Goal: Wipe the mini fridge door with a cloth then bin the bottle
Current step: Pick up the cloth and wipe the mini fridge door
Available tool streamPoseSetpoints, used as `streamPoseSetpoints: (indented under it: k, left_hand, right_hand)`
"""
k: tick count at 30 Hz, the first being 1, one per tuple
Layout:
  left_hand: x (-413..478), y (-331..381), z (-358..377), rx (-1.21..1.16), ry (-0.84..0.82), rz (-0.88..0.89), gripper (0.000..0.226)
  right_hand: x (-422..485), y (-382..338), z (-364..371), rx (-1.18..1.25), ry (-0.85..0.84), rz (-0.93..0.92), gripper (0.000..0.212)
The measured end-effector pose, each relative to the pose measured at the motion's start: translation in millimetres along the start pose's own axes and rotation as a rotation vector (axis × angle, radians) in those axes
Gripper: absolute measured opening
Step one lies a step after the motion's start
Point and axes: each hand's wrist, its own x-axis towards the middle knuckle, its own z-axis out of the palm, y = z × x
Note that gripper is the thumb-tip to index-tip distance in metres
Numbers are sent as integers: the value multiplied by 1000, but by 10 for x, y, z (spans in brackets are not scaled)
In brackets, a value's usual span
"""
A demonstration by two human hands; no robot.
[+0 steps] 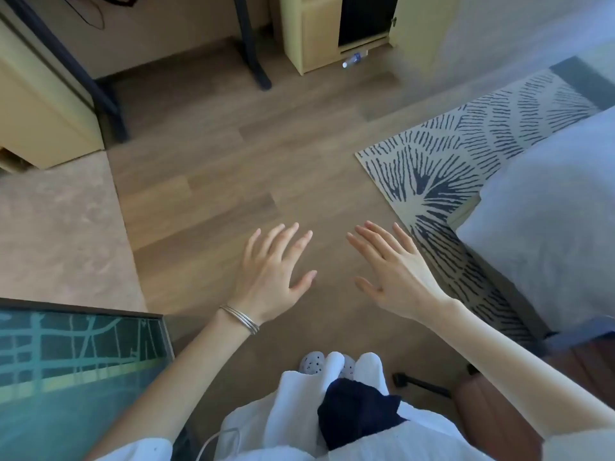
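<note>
A clear plastic bottle point(352, 60) with a blue label lies on its side on the wooden floor at the far end of the room, in front of a pale wooden cabinet point(316, 31). The cabinet holds a black door point(366, 18), likely the mini fridge. My left hand point(273, 274) and my right hand point(389, 271) are both held out flat over the floor, palms down, fingers spread, holding nothing. A dark cloth point(356, 410) hangs at my waist over white clothing. No bin is in sight.
A desk with black legs point(249, 44) stands at the far left. A patterned rug point(466, 151) and a bed with grey bedding point(549, 201) fill the right. A framed green picture point(73, 361) lies at lower left. Bare wooden floor runs between me and the cabinet.
</note>
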Motion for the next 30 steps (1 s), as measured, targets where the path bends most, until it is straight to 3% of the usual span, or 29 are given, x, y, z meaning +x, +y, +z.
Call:
streamPoseSetpoints:
  k: [13,24,30]
  left_hand:
    - [778,-184,-11,12,111,32,60]
    - [2237,-84,122,26,63,-28,61]
    - [3063,1,153,33,80,-8,60]
  right_hand:
    - [574,381,-180,29,205,-6,63]
    - [1509,1567,-467,7,102,-37,64]
    - [2113,2191,-744,16,126,-54,63]
